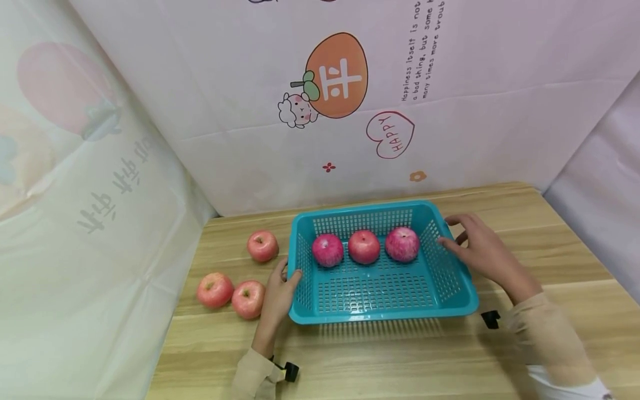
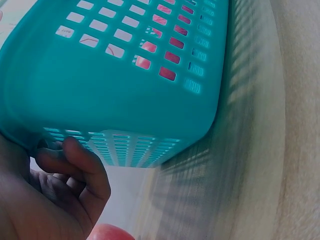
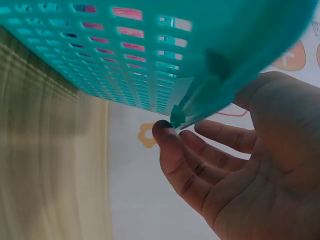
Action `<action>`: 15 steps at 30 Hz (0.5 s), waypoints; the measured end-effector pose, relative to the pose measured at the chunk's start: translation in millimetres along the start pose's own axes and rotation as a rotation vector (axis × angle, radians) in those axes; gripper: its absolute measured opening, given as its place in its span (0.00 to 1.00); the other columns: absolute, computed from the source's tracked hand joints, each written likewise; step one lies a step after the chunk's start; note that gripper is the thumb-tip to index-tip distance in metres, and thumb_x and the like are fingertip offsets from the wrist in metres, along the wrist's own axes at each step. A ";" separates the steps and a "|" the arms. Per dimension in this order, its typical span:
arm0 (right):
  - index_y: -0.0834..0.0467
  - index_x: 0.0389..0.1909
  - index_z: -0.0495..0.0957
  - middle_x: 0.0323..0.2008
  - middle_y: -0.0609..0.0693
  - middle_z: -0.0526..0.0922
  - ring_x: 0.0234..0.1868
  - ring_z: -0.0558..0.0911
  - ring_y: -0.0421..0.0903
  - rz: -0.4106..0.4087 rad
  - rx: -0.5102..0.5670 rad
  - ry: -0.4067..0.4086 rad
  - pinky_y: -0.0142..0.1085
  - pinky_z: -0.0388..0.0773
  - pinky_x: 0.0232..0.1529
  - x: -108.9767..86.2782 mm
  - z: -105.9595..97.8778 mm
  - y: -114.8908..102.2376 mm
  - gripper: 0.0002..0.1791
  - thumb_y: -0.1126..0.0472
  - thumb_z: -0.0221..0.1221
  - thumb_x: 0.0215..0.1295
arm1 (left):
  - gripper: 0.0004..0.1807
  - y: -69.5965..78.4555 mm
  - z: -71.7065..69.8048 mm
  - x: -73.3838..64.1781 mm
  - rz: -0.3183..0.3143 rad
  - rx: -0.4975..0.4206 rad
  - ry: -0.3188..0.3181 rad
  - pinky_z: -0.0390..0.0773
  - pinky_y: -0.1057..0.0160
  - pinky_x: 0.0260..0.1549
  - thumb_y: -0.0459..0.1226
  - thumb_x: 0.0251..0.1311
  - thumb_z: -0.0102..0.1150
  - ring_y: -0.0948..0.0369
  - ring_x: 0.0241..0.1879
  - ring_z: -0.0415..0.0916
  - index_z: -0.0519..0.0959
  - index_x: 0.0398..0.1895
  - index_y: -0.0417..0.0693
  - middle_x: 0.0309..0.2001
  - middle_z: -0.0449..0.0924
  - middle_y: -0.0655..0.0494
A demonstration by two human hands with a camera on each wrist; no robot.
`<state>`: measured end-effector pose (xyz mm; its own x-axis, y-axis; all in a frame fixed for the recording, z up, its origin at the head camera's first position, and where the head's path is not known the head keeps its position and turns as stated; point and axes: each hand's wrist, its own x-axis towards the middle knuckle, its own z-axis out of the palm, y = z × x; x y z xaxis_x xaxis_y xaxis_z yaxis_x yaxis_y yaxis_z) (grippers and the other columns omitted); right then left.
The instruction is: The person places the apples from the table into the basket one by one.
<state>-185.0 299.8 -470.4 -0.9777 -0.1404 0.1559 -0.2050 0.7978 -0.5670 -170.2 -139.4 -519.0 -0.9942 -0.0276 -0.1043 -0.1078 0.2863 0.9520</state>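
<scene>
A turquoise plastic basket (image 1: pixel 380 318) with slotted walls is held between two hands, close over the wooden table. My left hand (image 1: pixel 278 294) grips its left rim, thumb over the edge; curled fingers (image 2: pixel 82 160) show beneath the rim in the left wrist view. At the opposite end, my right hand (image 1: pixel 481 249) holds the right rim between thumb and bent fingers. Inside, along the back wall, sit a red apple (image 1: pixel 364 247) and two streaked, deep-pink round fruits, one on its left (image 1: pixel 328 250) and another on its right (image 1: pixel 402 244).
Three pinkish-red apples lie on the table left of the basket: a back apple (image 1: pixel 262 245), a left apple (image 1: pixel 215 290) and a front apple (image 1: pixel 248 299) close to my left hand. A printed white cloth (image 1: pixel 240 166) rises behind the wooden table (image 1: pixel 380 372).
</scene>
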 end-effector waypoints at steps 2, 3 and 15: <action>0.68 0.71 0.68 0.65 0.69 0.73 0.47 0.83 0.60 0.008 0.031 0.010 0.40 0.85 0.34 1.1 2.4 2.2 0.32 0.52 0.63 0.77 | 0.28 0.1 -0.2 -0.1 0.002 -0.002 0.000 0.90 0.44 0.47 0.41 0.78 0.53 0.43 0.54 0.88 0.69 0.78 0.48 0.61 0.84 0.34; 0.68 0.71 0.68 0.65 0.69 0.73 0.47 0.83 0.59 0.013 0.044 0.014 0.37 0.84 0.33 1.6 3.6 3.4 0.32 0.53 0.63 0.78 | 0.28 0.0 -0.3 -0.2 0.002 -0.002 0.000 0.90 0.43 0.47 0.41 0.78 0.53 0.43 0.54 0.88 0.69 0.78 0.48 0.61 0.84 0.34; 0.70 0.73 0.64 0.51 0.69 0.80 0.36 0.81 0.52 0.053 0.167 0.028 0.33 0.80 0.29 5.5 17.1 15.5 0.33 0.53 0.59 0.80 | 0.28 -1.5 -1.1 -0.3 0.013 -0.024 -0.005 0.90 0.44 0.47 0.40 0.78 0.54 0.41 0.54 0.88 0.68 0.78 0.45 0.61 0.83 0.32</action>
<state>-194.4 301.4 -492.1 -0.9862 -0.0826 0.1436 -0.1603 0.6947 -0.7013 -169.7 -140.9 -520.0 -0.9954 -0.0192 -0.0937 -0.0954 0.2631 0.9600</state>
